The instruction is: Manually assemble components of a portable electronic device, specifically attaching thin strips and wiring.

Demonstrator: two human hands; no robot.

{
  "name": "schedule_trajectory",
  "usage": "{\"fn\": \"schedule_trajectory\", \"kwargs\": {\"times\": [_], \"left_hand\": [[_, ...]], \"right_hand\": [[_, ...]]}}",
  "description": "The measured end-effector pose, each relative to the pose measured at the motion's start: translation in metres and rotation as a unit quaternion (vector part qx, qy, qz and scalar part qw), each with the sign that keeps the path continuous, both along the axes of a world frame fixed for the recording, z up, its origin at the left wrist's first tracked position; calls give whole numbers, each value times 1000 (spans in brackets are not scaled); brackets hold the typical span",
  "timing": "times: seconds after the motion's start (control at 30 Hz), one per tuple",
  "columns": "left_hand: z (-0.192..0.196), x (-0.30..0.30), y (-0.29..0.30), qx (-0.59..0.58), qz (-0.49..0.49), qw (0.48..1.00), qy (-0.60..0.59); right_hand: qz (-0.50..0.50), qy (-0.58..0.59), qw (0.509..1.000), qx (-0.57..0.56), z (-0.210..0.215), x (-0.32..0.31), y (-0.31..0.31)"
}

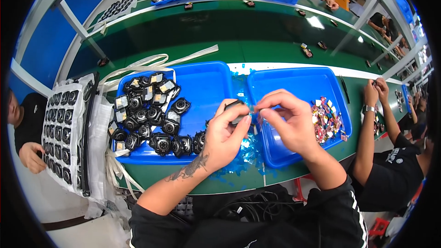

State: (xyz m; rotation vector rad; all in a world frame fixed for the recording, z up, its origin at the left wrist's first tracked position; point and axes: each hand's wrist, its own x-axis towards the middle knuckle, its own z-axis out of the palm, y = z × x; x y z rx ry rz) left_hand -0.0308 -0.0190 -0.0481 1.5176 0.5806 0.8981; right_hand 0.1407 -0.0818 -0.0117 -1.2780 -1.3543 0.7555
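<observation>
My left hand (225,131) is closed around a black smartwatch case (235,106), held above the gap between two blue trays. Close beside it, my right hand (289,119) pinches with thumb and forefinger; what lies between those fingertips is too small to make out. The left blue tray (206,76) holds a heap of black smartwatch cases (154,112), some showing round sensor backs. In the right blue tray (294,76) lies a pile of small red, gold and white parts (327,119). Scraps of blue film (248,151) are scattered between the trays, below my hands.
At left stands a stack of white trays with rows of watch cases (64,128), with a person beside it. White straps (151,62) lie behind the left tray. Beyond runs a green conveyor belt (183,32) carrying a few parts. Co-workers sit opposite and at right. Black tweezers (344,89) lie right.
</observation>
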Motion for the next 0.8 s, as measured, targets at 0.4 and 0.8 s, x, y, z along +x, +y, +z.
{"fn": "schedule_trajectory", "kwargs": {"times": [0.4,0.8], "left_hand": [[-4,0,8,-118,-98,982,-106],[4,-3,7,35,-52,996,62]], "right_hand": [[5,-111,994,-12,13,-14,2],[8,-270,959,-81,22,2,-6]]}}
